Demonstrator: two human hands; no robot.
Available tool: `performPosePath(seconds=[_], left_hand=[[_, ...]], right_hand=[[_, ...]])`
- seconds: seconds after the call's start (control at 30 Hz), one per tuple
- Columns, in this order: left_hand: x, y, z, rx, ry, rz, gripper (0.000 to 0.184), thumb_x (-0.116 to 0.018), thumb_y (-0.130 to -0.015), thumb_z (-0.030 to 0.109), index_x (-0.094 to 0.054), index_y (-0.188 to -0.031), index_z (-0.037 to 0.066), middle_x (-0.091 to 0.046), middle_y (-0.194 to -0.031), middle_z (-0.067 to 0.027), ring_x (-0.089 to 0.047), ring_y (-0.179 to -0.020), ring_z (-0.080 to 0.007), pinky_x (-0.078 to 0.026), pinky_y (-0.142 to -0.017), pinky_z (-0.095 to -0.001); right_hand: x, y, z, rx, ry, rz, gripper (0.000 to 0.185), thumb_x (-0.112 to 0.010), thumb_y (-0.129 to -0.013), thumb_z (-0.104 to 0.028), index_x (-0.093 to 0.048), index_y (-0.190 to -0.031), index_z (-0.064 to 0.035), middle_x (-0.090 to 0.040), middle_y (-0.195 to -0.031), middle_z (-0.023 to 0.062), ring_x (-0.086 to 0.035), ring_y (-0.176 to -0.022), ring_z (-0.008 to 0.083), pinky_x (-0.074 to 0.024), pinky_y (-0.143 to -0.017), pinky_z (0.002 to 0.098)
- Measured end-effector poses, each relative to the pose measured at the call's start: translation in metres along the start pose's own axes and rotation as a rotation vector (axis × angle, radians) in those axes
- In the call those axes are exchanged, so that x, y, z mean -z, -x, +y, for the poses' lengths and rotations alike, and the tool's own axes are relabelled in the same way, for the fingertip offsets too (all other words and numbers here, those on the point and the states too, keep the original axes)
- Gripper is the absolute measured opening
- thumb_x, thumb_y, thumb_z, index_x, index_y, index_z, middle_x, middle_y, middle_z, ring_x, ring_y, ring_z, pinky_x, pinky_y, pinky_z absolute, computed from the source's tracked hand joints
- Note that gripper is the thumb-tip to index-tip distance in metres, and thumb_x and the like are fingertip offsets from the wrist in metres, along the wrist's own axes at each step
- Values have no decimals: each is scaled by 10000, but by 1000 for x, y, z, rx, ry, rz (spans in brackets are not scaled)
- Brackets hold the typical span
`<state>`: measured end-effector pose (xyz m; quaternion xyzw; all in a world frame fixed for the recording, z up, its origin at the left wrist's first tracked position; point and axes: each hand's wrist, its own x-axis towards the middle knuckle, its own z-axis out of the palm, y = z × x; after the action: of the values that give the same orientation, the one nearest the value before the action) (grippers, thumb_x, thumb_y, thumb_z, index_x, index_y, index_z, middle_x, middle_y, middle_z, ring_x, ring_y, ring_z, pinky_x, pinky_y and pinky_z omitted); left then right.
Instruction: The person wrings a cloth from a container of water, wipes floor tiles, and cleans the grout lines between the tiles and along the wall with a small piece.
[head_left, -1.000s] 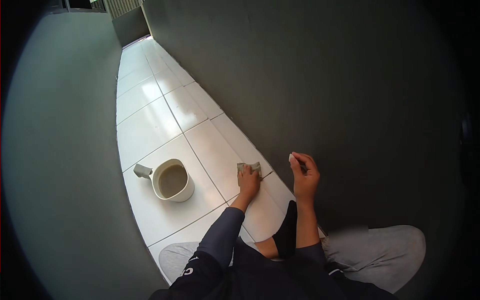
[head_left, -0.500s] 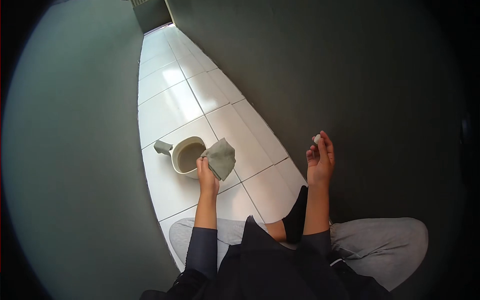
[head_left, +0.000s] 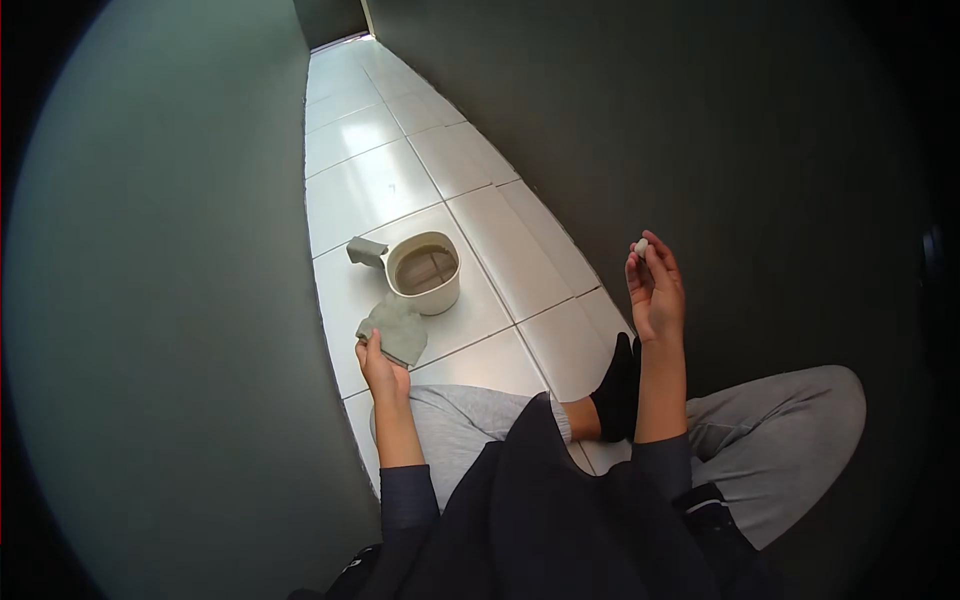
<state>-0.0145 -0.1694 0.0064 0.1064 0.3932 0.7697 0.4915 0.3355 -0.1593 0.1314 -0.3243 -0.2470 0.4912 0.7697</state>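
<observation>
My left hand [head_left: 380, 370] pinches a grey-green cloth [head_left: 398, 332] at its lower left edge, holding it spread in front of the dipper. The cream dipper [head_left: 437, 300] stands upright on the tiles, holding murky brownish water [head_left: 427, 268]. A grey-green piece that looks like cloth [head_left: 366, 252] covers its handle. On the right, my right hand [head_left: 657, 285] is raised close to the dark wall, palm turned up. Its fingertips are closed on a small white lump [head_left: 641, 246], whose kind I cannot make out.
White floor tiles [head_left: 375, 200] run away as a narrow strip between a grey-green wall [head_left: 190, 250] on the left and a dark wall [head_left: 780, 180] on the right. My crossed legs in grey trousers [head_left: 780, 430] and a black sock [head_left: 617, 390] are close in front.
My left hand has drawn the cloth from the dipper's right side down to its lower left. My right hand keeps the white lump. The whole view has shifted slightly.
</observation>
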Motion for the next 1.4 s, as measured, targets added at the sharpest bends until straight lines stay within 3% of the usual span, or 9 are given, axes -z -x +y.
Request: performPosePath(seconds=[0.3, 0.43, 0.57, 0.67, 0.83, 0.93, 1.23, 1.33, 1.4], left_hand=[[27, 2, 5, -75, -69, 128, 310, -502, -924, 124, -358, -1193, 68, -481, -1200, -142, -520, -1086, -252, -466, -908, -391], [86, -17, 20, -316, -210, 196, 312, -490, -937, 144, -352, -1201, 52, -489, -1188, -133, -516, -1093, -225, -486, -876, -369], [143, -6, 6, -414, -344, 285, 324, -487, -938, 146, -328, -1197, 34, -467, -1165, -131, -482, -1066, -203, -395, -931, -334], [158, 20, -6, -474, -803, 348, 318, -482, -937, 148, -341, -1193, 21, -477, -1141, -153, -494, -1050, -242, -387, -932, -356], [187, 84, -16, -394, -1183, 239, 335, -466, -898, 73, -391, -1214, -5, -490, -1186, -243, -503, -1059, -386, -379, -943, -420], [214, 115, -26, -567, -1578, 129, 405, -456, -896, 69, -379, -1284, -15, -489, -1221, -243, -488, -1124, -377, -364, -963, -429], [208, 129, -20, -485, -1826, -45, 541, -513, -825, 60, -364, -1342, 13, -441, -1324, -172, -394, -1255, -309, -272, -1027, -451], [203, 129, -16, -467, -1852, -62, 555, -516, -806, 50, -372, -1341, 24, -440, -1327, -167, -394, -1255, -306, -273, -1025, -451], [203, 126, -15, -449, -1862, -75, 561, -516, -799, 45, -374, -1342, 29, -442, -1325, -167, -398, -1252, -307, -276, -1023, -453]], right_hand=[[-45, 9, 4, -75, 186, -151, 154, -598, -880, -81, -571, -1032, -89, -611, -1008, 44, -577, -843, 88, -490, -740, 213], [-35, -3, 3, -125, 179, -107, 130, -608, -872, -89, -564, -990, -115, -617, -1026, 40, -562, -815, 76, -458, -692, 203], [-36, -9, 33, -171, 194, -117, 144, -612, -874, -116, -556, -1006, -130, -618, -1026, 36, -548, -816, 74, -447, -682, 204], [-50, -3, 63, -243, 239, -164, 153, -602, -883, -133, -549, -1027, -131, -613, -1014, 29, -539, -819, 75, -439, -688, 205], [-78, -1, 96, -354, 308, -281, 167, -569, -908, -135, -548, -1073, -116, -607, -1004, 27, -533, -814, 74, -426, -682, 203], [-84, -18, 123, -420, 298, -473, 154, -553, -916, -118, -566, -1068, -95, -612, -1009, 32, -535, -810, 71, -421, -672, 188], [-121, -46, 196, -564, 753, -801, 176, -586, -893, -226, -611, -929, -56, -593, -865, -21, -501, -774, 67, -398, -662, 207], [-125, -60, 229, -362, 1170, -992, 235, -611, -868, -254, -605, -908, -23, -598, -822, 13, -527, -754, 134, -421, -648, 250], [-138, -53, 247, 192, 1531, -1182, 326, -662, -821, -322, -604, -870, -5, -604, -830, 69, -546, -771, 225, -457, -655, 317]])
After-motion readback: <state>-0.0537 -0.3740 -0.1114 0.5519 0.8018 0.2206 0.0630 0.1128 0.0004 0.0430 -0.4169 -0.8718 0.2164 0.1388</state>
